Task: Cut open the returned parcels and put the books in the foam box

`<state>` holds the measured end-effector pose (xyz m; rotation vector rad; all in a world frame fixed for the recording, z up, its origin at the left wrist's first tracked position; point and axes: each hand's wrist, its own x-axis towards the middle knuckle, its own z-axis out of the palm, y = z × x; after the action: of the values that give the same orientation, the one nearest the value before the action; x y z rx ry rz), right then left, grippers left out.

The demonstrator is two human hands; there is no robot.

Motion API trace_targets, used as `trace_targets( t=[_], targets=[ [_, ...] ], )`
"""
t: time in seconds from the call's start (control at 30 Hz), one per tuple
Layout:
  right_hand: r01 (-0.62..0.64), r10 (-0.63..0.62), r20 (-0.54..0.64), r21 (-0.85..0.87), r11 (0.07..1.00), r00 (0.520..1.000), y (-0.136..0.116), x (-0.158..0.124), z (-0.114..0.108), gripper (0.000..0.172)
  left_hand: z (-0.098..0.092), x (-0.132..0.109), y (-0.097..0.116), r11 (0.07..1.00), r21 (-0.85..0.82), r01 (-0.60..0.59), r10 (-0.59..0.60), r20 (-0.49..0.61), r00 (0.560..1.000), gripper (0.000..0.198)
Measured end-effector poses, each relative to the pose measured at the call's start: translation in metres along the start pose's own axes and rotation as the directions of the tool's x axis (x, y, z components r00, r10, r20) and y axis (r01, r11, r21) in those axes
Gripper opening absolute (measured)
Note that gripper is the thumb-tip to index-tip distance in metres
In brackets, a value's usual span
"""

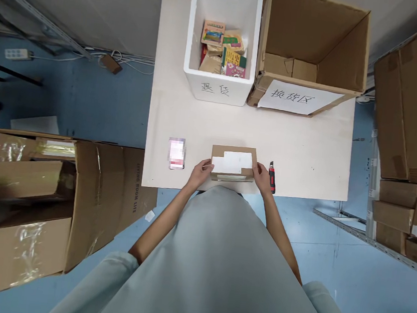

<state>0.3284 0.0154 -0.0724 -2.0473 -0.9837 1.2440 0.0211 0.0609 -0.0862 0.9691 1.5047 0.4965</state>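
Note:
A small brown cardboard parcel with a white label lies at the near edge of the pale table. My left hand grips its left end with fingers curled round the edge. My right hand holds its right end the same way. A red and black utility knife lies on the table just right of my right hand. A small pink and white card rests on the table to the left of my left hand.
At the table's far side stand a white foam box holding several colourful packets and an open cardboard box with a paper sign. A large open carton sits on the floor at left; stacked cartons fill shelves at right.

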Motion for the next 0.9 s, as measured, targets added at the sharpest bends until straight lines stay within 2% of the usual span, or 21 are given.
trace_targets(
  t=[0.17, 0.33, 0.47, 0.63, 0.73, 0.83, 0.9],
  targets=[
    [-0.041, 0.039, 0.069, 0.023, 0.999, 0.997, 0.03, 0.001, -0.012, 0.063, 0.008, -0.007, -0.018, 0.996, 0.006, 0.091, -0.091, 0.001, 0.996, 0.058],
    [-0.098, 0.092, 0.108, 0.057, 0.994, 0.99, 0.064, -0.019, -0.021, 0.067, 0.008, -0.021, -0.043, 0.986, 0.014, 0.166, -0.166, -0.017, 0.986, 0.05],
    [-0.087, 0.074, 0.149, 0.079, 0.993, 0.986, 0.075, -0.027, -0.016, 0.065, 0.014, -0.026, -0.05, 0.987, 0.039, 0.154, -0.153, -0.015, 0.988, 0.042],
    [-0.023, 0.01, 0.168, 0.076, 0.997, 0.986, 0.069, -0.025, -0.014, 0.066, 0.017, -0.029, -0.042, 0.995, 0.042, 0.091, -0.091, -0.015, 0.996, 0.041],
    [0.076, -0.083, 0.124, 0.064, 0.995, 0.989, 0.057, -0.02, -0.022, 0.064, 0.012, -0.029, -0.028, 0.999, 0.03, 0.038, -0.036, -0.045, 0.998, 0.046],
    [0.179, -0.182, 0.059, 0.062, 0.982, 0.981, 0.039, -0.014, -0.029, 0.06, 0.009, -0.025, -0.011, 0.997, 0.006, -0.08, 0.081, -0.076, 0.994, 0.051],
    [0.199, -0.201, 0.021, 0.055, 0.978, 0.979, 0.029, -0.009, -0.03, 0.059, 0.008, -0.02, -0.002, 0.991, 0.007, -0.13, 0.13, -0.073, 0.989, 0.051]
  ],
)
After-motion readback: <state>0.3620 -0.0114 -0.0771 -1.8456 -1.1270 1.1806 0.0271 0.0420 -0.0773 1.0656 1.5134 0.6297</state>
